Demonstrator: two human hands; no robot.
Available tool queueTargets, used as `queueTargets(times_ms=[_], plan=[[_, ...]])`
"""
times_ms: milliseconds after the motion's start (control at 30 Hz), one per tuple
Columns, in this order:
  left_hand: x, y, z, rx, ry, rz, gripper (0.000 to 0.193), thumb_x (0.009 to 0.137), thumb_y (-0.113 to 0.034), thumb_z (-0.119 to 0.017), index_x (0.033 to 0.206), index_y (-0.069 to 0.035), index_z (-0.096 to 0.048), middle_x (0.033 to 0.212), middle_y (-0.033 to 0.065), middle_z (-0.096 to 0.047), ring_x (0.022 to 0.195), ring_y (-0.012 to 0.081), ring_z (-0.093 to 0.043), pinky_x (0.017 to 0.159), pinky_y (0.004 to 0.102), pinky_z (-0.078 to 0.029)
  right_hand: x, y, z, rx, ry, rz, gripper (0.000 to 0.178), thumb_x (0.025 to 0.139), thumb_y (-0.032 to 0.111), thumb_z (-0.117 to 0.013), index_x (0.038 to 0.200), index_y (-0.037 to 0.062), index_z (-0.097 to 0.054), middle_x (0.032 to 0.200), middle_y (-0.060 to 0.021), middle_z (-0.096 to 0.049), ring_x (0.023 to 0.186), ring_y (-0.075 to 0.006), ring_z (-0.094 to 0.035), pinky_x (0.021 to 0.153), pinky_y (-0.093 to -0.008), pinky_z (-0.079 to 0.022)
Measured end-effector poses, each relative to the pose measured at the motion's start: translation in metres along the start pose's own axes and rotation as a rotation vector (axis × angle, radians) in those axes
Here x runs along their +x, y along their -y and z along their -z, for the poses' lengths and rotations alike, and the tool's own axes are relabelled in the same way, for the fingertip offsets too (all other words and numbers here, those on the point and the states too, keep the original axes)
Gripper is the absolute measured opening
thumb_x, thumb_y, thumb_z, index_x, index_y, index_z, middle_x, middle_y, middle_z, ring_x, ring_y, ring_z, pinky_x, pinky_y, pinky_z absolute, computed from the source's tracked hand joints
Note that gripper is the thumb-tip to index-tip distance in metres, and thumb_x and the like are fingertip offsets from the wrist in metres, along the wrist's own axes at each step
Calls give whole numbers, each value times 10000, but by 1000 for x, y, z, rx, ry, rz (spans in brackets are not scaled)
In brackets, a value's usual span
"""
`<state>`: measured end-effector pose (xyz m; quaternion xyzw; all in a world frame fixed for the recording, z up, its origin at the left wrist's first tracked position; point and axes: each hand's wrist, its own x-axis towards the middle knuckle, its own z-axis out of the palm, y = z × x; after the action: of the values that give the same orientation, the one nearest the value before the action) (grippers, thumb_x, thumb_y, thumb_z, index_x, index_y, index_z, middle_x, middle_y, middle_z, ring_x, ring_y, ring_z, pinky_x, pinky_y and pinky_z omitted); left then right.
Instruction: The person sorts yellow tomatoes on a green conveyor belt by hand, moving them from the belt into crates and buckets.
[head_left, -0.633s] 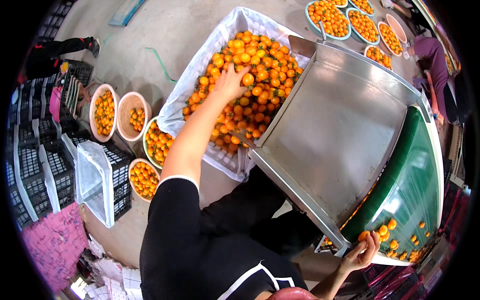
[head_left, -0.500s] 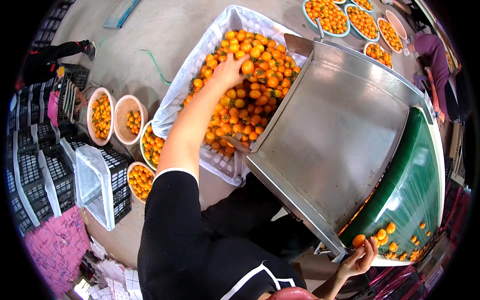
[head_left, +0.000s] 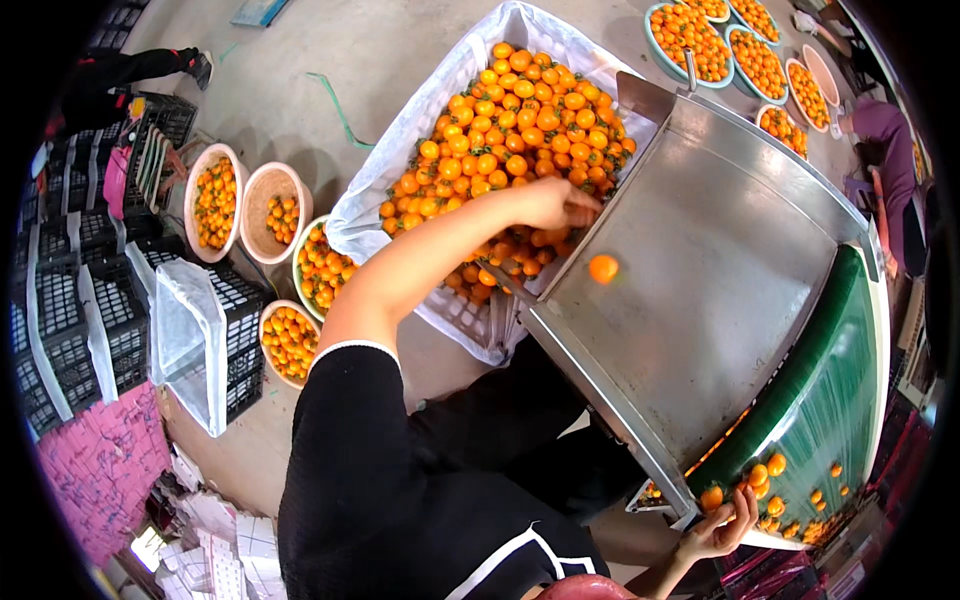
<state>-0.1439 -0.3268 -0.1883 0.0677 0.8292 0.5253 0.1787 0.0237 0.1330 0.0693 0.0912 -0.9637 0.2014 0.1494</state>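
My left hand [head_left: 558,204] reaches across the cherry tomato pile [head_left: 520,125] to the side of a steel tray [head_left: 690,300]. Its fingers are stretched out, slightly blurred, with nothing seen in them. On the tray, apart from that hand, is one orange cherry tomato [head_left: 603,268]. The pile fills a crate [head_left: 350,215] lined with white sheeting. At the lower right, my right hand [head_left: 722,528] is at the edge of a green belt [head_left: 800,410], thumb and fingers apart. One tomato [head_left: 711,498] lies beside its thumb, others [head_left: 770,475] near its fingertips.
Tubs of tomatoes [head_left: 215,203] stand on the floor at left, beside black crates [head_left: 245,360]. More tubs [head_left: 690,45] are at the far right, near a person in purple trousers [head_left: 885,125]. Another person's leg [head_left: 140,70] shows at far left.
My left hand has moved from the pile's far part right and nearer, to the tray's edge. A tomato now shows on the tray. My right hand has barely moved.
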Motion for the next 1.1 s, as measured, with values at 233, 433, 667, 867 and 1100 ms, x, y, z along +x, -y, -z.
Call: queueTargets(times_ms=[233,433,667,867,1100], plan=[[-74,46,35,747,-442,155,430,812,-246,-686,1217,-126,-605,1304,93,-539,1221,335,-473,1018,433,-417,5,10,-2,-50,-5,33,158,894,-20,-518,996,-57,-634,1080,-198,-626,997,-328,-616,954,-411,-459],[-163,87,28,603,-448,338,434,817,-208,-673,1234,-115,-596,1335,130,-509,1202,353,-484,1025,425,-421,7,11,-3,-52,-3,42,173,892,-10,-523,997,-52,-654,1096,-187,-628,1024,-305,-614,930,-387,-474],[-177,28,40,422,-166,710,448,811,-227,-672,1235,-98,-608,1283,147,-577,1222,346,-481,1025,413,-423,2,6,-3,-35,-1,24,172,937,74,-539,1006,-43,-645,1093,-182,-638,1032,-295,-600,929,-383,-457],[-116,41,-13,570,-533,382,628,846,-333,-668,1408,-155,-453,1487,149,-375,1357,384,-325,1115,532,-280,6,11,-7,-43,-44,30,143,882,-12,-522,958,-40,-641,1060,-191,-648,961,-310,-625,865,-381,-487],[-136,33,-38,412,-240,75,640,801,-204,-674,1406,-213,-468,1471,108,-391,1361,366,-303,1105,560,-239,3,11,-5,-93,-44,37,139,875,-1,-532,950,-34,-645,1054,-190,-653,956,-312,-627,864,-391,-481]])
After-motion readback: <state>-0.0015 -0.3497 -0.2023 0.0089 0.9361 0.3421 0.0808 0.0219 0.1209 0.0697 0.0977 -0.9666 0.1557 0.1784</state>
